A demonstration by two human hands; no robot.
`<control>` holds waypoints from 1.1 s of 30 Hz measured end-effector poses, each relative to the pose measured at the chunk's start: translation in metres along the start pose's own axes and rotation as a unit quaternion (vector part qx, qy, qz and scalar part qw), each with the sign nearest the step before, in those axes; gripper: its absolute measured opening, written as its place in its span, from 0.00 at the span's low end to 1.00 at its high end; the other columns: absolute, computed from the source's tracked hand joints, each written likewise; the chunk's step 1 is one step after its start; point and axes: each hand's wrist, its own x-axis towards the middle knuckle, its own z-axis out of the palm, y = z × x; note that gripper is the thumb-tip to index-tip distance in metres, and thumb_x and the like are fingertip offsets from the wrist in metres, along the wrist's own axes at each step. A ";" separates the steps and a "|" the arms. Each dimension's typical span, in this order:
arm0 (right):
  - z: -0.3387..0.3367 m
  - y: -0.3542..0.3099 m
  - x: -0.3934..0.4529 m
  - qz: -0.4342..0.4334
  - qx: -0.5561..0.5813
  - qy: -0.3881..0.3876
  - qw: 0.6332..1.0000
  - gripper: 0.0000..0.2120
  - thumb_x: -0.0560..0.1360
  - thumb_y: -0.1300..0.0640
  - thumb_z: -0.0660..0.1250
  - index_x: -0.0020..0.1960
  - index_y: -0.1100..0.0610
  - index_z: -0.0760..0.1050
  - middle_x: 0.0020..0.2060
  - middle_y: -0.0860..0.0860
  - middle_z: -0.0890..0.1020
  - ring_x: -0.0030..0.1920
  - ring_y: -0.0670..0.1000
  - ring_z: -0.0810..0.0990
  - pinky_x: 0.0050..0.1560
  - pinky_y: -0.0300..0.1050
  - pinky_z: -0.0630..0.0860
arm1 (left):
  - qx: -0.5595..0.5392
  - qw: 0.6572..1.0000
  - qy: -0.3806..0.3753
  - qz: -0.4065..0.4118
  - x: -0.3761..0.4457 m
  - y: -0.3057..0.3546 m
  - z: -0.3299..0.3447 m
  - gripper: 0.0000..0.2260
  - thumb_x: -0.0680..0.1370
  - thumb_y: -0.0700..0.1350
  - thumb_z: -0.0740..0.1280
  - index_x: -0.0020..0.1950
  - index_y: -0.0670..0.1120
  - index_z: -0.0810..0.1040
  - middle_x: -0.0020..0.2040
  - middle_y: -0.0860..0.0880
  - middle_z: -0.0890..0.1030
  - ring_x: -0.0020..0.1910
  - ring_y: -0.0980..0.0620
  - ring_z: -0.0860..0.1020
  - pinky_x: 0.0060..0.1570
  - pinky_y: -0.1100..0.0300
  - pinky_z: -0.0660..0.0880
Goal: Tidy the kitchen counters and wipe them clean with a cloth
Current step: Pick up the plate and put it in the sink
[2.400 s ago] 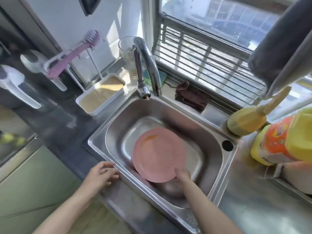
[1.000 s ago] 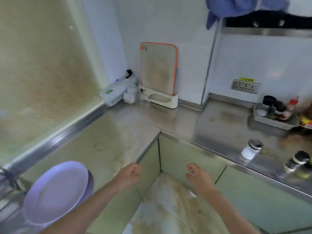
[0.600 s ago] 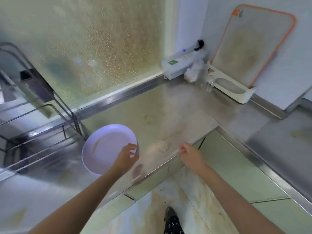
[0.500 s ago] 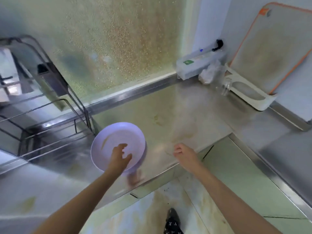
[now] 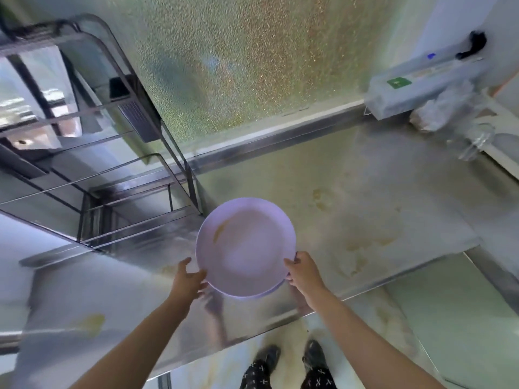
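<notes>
A pale purple plate (image 5: 245,247) with a yellowish smear on its upper left sits low over the steel counter (image 5: 365,220), near the front edge. A second rim shows just under it, so it may be a stack of two. My left hand (image 5: 188,279) grips the plate's lower left rim. My right hand (image 5: 304,272) grips the lower right rim. No cloth is in view.
A dark wire dish rack (image 5: 112,178) stands just left of the plate. A white box with a green label (image 5: 415,88) and a crumpled plastic bag (image 5: 441,113) lie in the far right corner. Yellow-brown stains (image 5: 362,242) mark the counter right of the plate.
I turned from the sink with the pink plate to this counter. My left hand reached the purple plate first; now my right hand has joined it and both hold its rim.
</notes>
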 end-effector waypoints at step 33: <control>-0.179 0.285 -0.412 0.037 0.456 0.604 0.652 0.09 0.72 0.72 0.59 0.48 0.61 0.71 0.37 0.59 0.81 0.27 0.53 0.80 0.28 0.43 0.80 | 0.388 0.662 -0.531 0.359 -0.302 -0.086 0.315 0.19 0.74 0.48 0.67 0.62 0.44 0.70 0.46 0.50 0.78 0.45 0.48 0.79 0.46 0.56 0.75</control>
